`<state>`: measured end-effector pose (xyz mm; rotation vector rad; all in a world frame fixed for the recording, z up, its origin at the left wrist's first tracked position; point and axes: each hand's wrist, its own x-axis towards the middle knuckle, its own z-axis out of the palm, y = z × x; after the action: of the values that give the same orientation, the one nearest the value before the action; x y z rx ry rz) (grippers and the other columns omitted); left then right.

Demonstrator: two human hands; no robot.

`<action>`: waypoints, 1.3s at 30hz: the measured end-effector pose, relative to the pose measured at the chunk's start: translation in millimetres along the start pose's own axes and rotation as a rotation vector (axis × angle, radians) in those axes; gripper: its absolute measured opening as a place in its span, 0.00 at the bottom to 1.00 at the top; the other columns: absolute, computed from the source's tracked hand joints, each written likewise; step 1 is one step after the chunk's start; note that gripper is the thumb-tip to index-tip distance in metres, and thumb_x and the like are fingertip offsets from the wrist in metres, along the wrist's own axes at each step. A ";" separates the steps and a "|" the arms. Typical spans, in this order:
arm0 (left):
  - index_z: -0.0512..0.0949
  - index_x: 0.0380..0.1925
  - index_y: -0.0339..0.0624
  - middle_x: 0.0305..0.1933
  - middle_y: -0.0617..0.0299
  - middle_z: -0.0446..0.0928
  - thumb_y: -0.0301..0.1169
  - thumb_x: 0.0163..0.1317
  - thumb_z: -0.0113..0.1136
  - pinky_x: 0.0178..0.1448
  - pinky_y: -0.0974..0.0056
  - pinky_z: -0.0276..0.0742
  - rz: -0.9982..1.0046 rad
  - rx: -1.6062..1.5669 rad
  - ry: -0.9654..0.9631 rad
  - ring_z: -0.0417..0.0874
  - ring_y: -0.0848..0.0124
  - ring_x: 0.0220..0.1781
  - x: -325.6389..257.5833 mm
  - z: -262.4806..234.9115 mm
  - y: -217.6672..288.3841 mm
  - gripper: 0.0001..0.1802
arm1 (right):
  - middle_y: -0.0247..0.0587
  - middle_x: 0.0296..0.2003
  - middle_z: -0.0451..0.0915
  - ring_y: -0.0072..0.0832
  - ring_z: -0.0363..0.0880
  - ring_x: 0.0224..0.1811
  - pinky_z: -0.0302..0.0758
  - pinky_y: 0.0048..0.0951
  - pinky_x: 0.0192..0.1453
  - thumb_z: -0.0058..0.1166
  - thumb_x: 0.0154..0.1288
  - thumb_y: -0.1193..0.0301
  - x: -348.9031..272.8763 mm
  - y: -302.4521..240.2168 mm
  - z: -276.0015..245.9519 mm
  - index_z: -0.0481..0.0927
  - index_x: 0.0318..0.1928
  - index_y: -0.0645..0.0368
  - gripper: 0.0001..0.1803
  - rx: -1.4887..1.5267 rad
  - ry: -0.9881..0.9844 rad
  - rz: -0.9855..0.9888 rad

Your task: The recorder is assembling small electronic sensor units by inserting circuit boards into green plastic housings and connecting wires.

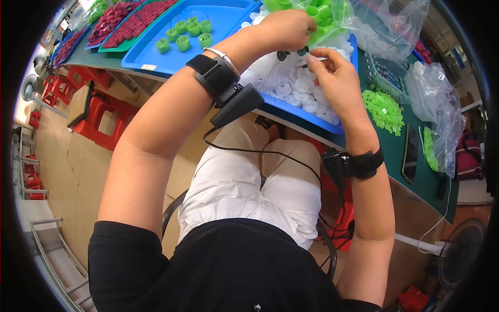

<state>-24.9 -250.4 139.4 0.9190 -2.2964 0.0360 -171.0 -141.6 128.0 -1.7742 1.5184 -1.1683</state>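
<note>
Both hands are close together over a blue tray (325, 124) heaped with translucent white plastic discs (299, 92). My left hand (291, 28) reaches in from the left with its fingers curled closed beside the bright green plastic cups (325, 15). What it grips is hidden behind the fingers. My right hand (337, 75) has its thumb and index finger drawn together in a pinch just below the left fingertips. Any small piece between them is too unclear to name. Small black parts (282, 55) with thin dark wires hang between the hands, above the discs.
At left, a blue tray (140, 54) holds several green cups (183, 43) with thin wires. Beyond lie dark red parts (148, 21). Green pieces (383, 112), a phone (410, 153) and plastic bags (434, 99) lie right. A cable (260, 151) runs between the wrist devices.
</note>
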 end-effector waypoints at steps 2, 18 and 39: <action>0.82 0.43 0.45 0.36 0.53 0.83 0.30 0.54 0.53 0.44 0.56 0.79 0.059 0.059 0.009 0.84 0.56 0.39 -0.5 0.5 0.5 0.16 | 0.41 0.27 0.82 0.28 0.80 0.28 0.75 0.28 0.35 0.60 0.59 0.64 1.9 -3.3 -1.7 0.81 0.41 0.62 0.15 -0.023 0.009 -0.009; 0.76 0.54 0.36 0.46 0.53 0.80 0.32 0.62 0.53 0.51 0.62 0.77 -0.467 -1.386 0.064 0.82 0.64 0.46 -74.8 -76.3 76.0 0.21 | 0.39 0.38 0.79 0.21 0.78 0.35 0.71 0.19 0.37 0.54 0.65 0.73 -40.5 -23.6 -37.8 0.74 0.55 0.69 0.20 0.583 -0.094 0.134; 0.74 0.51 0.37 0.43 0.59 0.72 0.26 0.58 0.65 0.45 0.69 0.75 -0.490 -1.072 -0.238 0.76 0.74 0.44 -230.6 -14.9 158.4 0.20 | 0.46 0.43 0.78 0.28 0.81 0.43 0.82 0.30 0.50 0.49 0.70 0.77 -201.2 21.9 -6.2 0.72 0.48 0.69 0.09 0.755 -0.196 0.528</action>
<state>8.8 12.6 48.9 0.8488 -1.7751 -1.4122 -186.9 47.7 58.2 -0.8843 1.1084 -1.0516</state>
